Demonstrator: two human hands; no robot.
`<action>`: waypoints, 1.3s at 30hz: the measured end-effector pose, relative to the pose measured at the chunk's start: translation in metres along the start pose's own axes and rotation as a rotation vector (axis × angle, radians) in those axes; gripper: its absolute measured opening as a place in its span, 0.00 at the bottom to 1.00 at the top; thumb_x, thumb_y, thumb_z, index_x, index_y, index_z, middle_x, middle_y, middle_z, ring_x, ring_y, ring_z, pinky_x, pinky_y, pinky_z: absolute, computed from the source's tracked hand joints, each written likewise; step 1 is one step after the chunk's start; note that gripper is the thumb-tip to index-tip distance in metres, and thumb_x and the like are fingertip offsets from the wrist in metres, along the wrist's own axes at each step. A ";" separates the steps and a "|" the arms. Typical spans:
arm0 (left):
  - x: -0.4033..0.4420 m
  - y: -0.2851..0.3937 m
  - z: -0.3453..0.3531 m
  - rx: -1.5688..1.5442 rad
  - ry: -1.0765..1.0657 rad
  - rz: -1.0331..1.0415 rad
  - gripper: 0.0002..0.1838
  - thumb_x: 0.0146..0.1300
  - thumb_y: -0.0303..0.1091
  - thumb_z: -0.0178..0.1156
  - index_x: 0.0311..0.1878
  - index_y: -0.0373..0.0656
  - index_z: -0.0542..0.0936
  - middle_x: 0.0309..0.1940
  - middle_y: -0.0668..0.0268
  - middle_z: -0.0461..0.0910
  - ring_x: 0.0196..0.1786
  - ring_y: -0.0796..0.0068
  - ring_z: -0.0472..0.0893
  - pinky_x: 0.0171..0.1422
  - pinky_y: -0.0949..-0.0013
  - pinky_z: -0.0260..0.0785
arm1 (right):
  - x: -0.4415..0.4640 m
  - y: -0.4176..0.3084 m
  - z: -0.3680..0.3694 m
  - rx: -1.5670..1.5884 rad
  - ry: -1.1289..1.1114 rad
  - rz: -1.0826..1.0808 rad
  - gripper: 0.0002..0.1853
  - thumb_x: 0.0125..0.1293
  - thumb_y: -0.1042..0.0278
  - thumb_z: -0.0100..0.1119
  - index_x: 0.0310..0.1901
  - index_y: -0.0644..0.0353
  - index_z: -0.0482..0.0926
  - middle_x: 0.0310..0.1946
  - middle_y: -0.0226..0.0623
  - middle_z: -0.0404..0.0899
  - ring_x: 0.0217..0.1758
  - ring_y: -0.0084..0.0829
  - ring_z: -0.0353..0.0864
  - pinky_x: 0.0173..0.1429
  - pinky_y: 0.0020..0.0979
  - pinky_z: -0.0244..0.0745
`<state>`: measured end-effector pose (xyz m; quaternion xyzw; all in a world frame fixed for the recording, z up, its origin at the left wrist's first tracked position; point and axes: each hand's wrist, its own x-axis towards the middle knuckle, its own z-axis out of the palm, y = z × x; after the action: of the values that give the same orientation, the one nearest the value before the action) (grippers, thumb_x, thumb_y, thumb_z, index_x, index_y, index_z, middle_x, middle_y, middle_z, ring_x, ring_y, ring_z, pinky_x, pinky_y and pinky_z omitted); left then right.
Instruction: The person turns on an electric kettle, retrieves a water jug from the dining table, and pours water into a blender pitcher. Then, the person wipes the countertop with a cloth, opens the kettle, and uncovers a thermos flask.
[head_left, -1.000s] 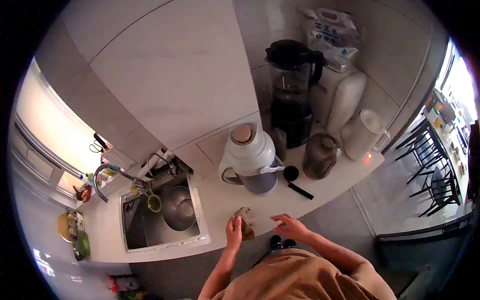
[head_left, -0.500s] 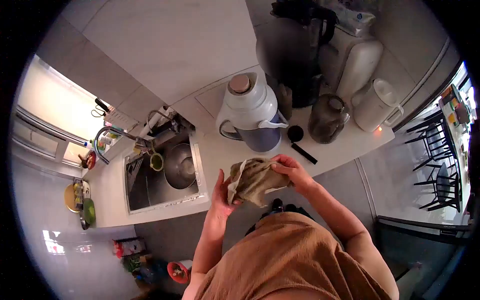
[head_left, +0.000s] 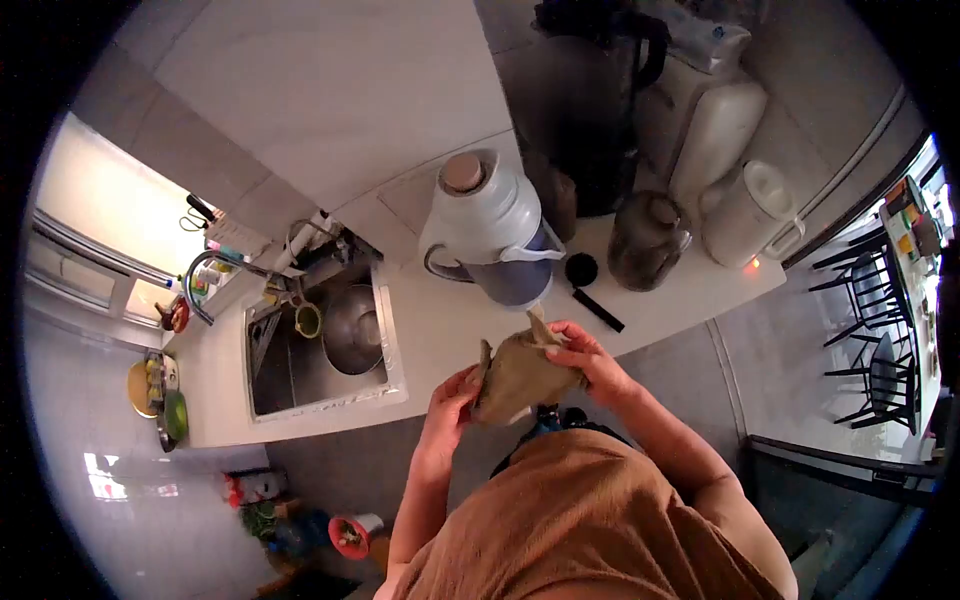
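Cloth (head_left: 525, 378) location: just below the centre of the frame, overlapping the near edge of the surface (head_left: 440, 332) in view. Left hand (head_left: 455, 402): fingers curled narrow, gripping the cloth's left edge. Right hand (head_left: 590, 364): thumb and fingers pinching its upper right edge. Cloth condition: brownish-beige, partly spread between both hands, creased, two corners projecting upward below the thermos jug (head_left: 500, 232).

Plain, creased brown top (head_left: 585, 515)
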<state>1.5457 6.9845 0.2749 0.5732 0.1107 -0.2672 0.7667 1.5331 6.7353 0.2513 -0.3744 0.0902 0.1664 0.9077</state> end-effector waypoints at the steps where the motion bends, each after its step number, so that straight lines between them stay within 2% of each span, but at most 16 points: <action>1: -0.003 -0.001 -0.001 0.085 0.045 -0.042 0.20 0.67 0.39 0.57 0.56 0.36 0.76 0.42 0.66 0.81 0.41 0.78 0.80 0.41 0.74 0.73 | -0.002 0.000 -0.001 -0.004 -0.001 -0.010 0.15 0.65 0.73 0.60 0.52 0.51 0.73 0.47 0.27 0.77 0.47 0.22 0.76 0.49 0.28 0.74; 5: 0.002 -0.025 -0.022 0.162 0.134 -0.113 0.12 0.67 0.36 0.56 0.46 0.36 0.79 0.38 0.68 0.80 0.40 0.79 0.79 0.41 0.74 0.71 | -0.008 0.001 -0.010 -0.091 -0.058 0.013 0.13 0.66 0.73 0.60 0.52 0.52 0.74 0.46 0.25 0.77 0.49 0.21 0.75 0.52 0.26 0.71; 7: -0.011 -0.018 -0.012 0.069 0.272 0.012 0.12 0.67 0.38 0.57 0.41 0.38 0.80 0.36 0.69 0.80 0.38 0.80 0.78 0.42 0.73 0.70 | -0.010 0.001 -0.017 -0.091 -0.075 -0.026 0.10 0.66 0.73 0.59 0.49 0.53 0.77 0.45 0.25 0.77 0.48 0.21 0.74 0.51 0.26 0.71; 9: -0.014 -0.022 -0.020 0.051 0.313 0.041 0.12 0.68 0.39 0.57 0.42 0.38 0.80 0.37 0.69 0.80 0.38 0.79 0.78 0.43 0.73 0.71 | -0.011 0.004 -0.027 -0.223 -0.032 -0.104 0.07 0.67 0.73 0.58 0.46 0.54 0.78 0.42 0.26 0.77 0.45 0.20 0.75 0.50 0.25 0.72; 11: -0.014 -0.024 -0.030 0.034 0.355 0.071 0.13 0.68 0.39 0.57 0.42 0.38 0.80 0.37 0.69 0.80 0.39 0.79 0.78 0.44 0.73 0.71 | -0.008 0.013 -0.048 -0.681 -0.070 -0.227 0.08 0.68 0.73 0.55 0.47 0.55 0.78 0.39 0.27 0.78 0.41 0.20 0.75 0.46 0.25 0.72; 12: -0.013 -0.025 -0.034 -0.023 0.394 0.073 0.13 0.68 0.39 0.57 0.43 0.38 0.80 0.38 0.68 0.80 0.40 0.78 0.79 0.46 0.72 0.71 | -0.010 0.012 -0.053 -0.680 -0.068 -0.232 0.08 0.68 0.73 0.55 0.47 0.55 0.78 0.39 0.27 0.78 0.41 0.20 0.75 0.46 0.25 0.72; 14: -0.010 -0.030 -0.049 -0.083 0.450 0.110 0.14 0.70 0.41 0.55 0.46 0.39 0.79 0.40 0.67 0.80 0.42 0.75 0.79 0.48 0.70 0.72 | -0.017 0.009 -0.058 -0.644 0.041 -0.008 0.09 0.69 0.73 0.54 0.49 0.56 0.77 0.36 0.28 0.78 0.37 0.19 0.75 0.42 0.25 0.72; 18: -0.013 -0.033 -0.067 -0.149 0.432 0.122 0.17 0.71 0.44 0.54 0.50 0.39 0.78 0.43 0.66 0.80 0.45 0.74 0.79 0.50 0.68 0.71 | -0.013 0.002 -0.064 -0.573 0.062 -0.072 0.10 0.69 0.71 0.55 0.50 0.55 0.77 0.35 0.27 0.77 0.34 0.19 0.74 0.39 0.25 0.72; 21: -0.010 -0.024 -0.073 -0.200 0.377 0.169 0.20 0.72 0.46 0.51 0.53 0.38 0.76 0.46 0.65 0.78 0.48 0.73 0.78 0.53 0.67 0.71 | -0.001 -0.008 -0.052 -0.598 0.058 -0.081 0.12 0.69 0.69 0.57 0.53 0.54 0.76 0.37 0.28 0.79 0.38 0.20 0.76 0.42 0.25 0.73; 23: -0.012 -0.012 -0.075 -0.188 0.314 0.242 0.21 0.73 0.46 0.48 0.55 0.38 0.75 0.48 0.66 0.77 0.51 0.73 0.77 0.55 0.65 0.70 | 0.013 -0.006 -0.039 -0.680 -0.104 -0.233 0.17 0.69 0.65 0.57 0.58 0.53 0.74 0.44 0.32 0.79 0.48 0.23 0.76 0.51 0.27 0.72; 27: -0.008 0.009 -0.087 -0.217 0.314 0.263 0.22 0.75 0.46 0.46 0.56 0.37 0.74 0.48 0.65 0.78 0.51 0.71 0.77 0.57 0.65 0.70 | 0.049 0.003 0.003 -0.802 -0.226 -0.257 0.24 0.68 0.62 0.59 0.64 0.53 0.68 0.55 0.38 0.75 0.60 0.32 0.72 0.60 0.33 0.69; 29: -0.004 0.015 -0.096 -0.193 0.279 0.282 0.21 0.75 0.46 0.44 0.56 0.37 0.74 0.50 0.65 0.78 0.52 0.71 0.78 0.58 0.65 0.70 | 0.071 0.015 0.026 -1.072 -0.157 -0.387 0.32 0.66 0.57 0.60 0.68 0.57 0.61 0.62 0.46 0.68 0.64 0.43 0.68 0.65 0.42 0.66; 30: -0.005 0.021 -0.092 -0.196 0.285 0.281 0.22 0.75 0.47 0.44 0.55 0.38 0.75 0.51 0.64 0.78 0.52 0.71 0.78 0.58 0.66 0.69 | 0.086 0.025 0.034 -1.078 -0.159 -0.389 0.32 0.66 0.57 0.60 0.68 0.57 0.61 0.62 0.46 0.68 0.64 0.43 0.68 0.65 0.42 0.66; 32: -0.005 0.025 -0.099 -0.191 0.281 0.264 0.22 0.75 0.46 0.44 0.55 0.38 0.75 0.50 0.64 0.78 0.52 0.71 0.78 0.58 0.66 0.69 | 0.117 0.048 0.050 -1.331 0.076 -0.593 0.40 0.63 0.57 0.62 0.71 0.59 0.52 0.65 0.46 0.63 0.69 0.45 0.61 0.69 0.41 0.61; 35: -0.003 0.035 -0.103 -0.154 0.245 0.251 0.21 0.75 0.46 0.45 0.55 0.38 0.75 0.50 0.64 0.78 0.52 0.71 0.78 0.58 0.66 0.69 | 0.141 0.045 0.087 -1.429 0.129 -0.575 0.41 0.63 0.56 0.61 0.70 0.64 0.50 0.65 0.51 0.60 0.69 0.54 0.57 0.71 0.45 0.55; 39: 0.015 0.032 -0.129 -0.247 0.208 0.202 0.19 0.74 0.44 0.46 0.54 0.38 0.75 0.49 0.64 0.78 0.52 0.70 0.78 0.58 0.66 0.69 | 0.174 0.053 0.102 -1.403 0.249 -0.664 0.34 0.63 0.56 0.61 0.64 0.64 0.59 0.57 0.53 0.68 0.63 0.53 0.66 0.63 0.44 0.65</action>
<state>1.5929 7.1075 0.2536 0.5075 0.1634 -0.1126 0.8385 1.6787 6.8835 0.2382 -0.8834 -0.0515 -0.1389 0.4446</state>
